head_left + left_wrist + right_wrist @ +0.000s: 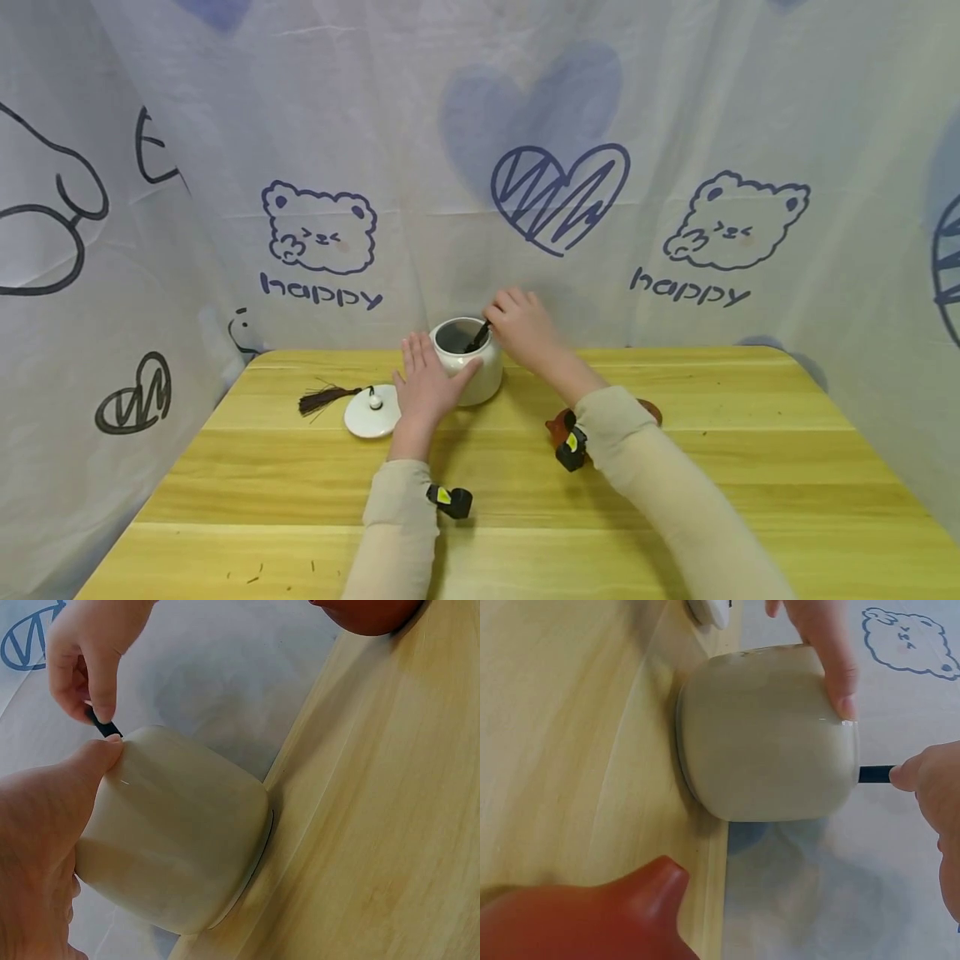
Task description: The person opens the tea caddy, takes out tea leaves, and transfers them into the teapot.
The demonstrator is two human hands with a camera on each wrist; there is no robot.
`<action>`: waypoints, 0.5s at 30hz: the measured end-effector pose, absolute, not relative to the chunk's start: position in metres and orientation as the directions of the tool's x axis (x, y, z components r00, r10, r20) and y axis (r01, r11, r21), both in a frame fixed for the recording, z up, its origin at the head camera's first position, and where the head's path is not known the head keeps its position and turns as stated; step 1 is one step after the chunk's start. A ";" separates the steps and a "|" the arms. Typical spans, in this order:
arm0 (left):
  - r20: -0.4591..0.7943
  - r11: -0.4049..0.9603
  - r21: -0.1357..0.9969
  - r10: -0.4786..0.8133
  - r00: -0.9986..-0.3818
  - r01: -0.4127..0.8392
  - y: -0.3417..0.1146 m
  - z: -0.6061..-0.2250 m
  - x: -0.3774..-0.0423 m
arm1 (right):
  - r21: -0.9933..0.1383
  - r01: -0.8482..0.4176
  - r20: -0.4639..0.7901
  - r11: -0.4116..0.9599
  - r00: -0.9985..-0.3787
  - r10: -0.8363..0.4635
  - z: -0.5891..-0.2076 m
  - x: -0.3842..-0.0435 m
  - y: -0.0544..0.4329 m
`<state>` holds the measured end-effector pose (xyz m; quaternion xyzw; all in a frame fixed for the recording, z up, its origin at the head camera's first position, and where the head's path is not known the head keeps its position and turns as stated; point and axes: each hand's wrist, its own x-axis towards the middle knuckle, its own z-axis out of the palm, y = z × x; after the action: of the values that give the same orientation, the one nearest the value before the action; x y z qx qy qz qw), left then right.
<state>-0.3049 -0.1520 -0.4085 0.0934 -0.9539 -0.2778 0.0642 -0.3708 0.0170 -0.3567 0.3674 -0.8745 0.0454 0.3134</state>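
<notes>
A glossy white ceramic jar (480, 383) stands upright and uncovered near the table's back edge. My left hand (426, 382) holds its left side, the thumb lying across the front close to the rim and the fingers along the other side. Above the jar's right rim, my right hand (519, 327) pinches a slim black utensil (482, 335). The utensil slants down through the mouth, and its low end shows dark inside. Both wrist views show its flat black handle (876, 774) between the right fingertips and the rim. The jar's white lid (367, 421) lies left of the left hand.
A dark brown tassel (327, 398) is tied to the lid's knob. Under the right forearm sits a reddish-brown clay pot (592, 911) with a spout, partly hidden by the sleeve. Small dark bits (255, 577) are scattered at the table's front left. A printed cloth (420, 125) hangs behind.
</notes>
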 end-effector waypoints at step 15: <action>0.073 0.827 0.544 -0.216 -0.974 -0.143 -0.152 -0.408 -0.304 | -0.024 -0.654 0.307 0.756 -0.724 -0.617 -0.350 -0.381 0.012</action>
<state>-0.3036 -0.1523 -0.4079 0.0941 -0.9534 -0.2789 0.0660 -0.3813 0.0117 -0.3495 0.3432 -0.9262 0.0654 0.1415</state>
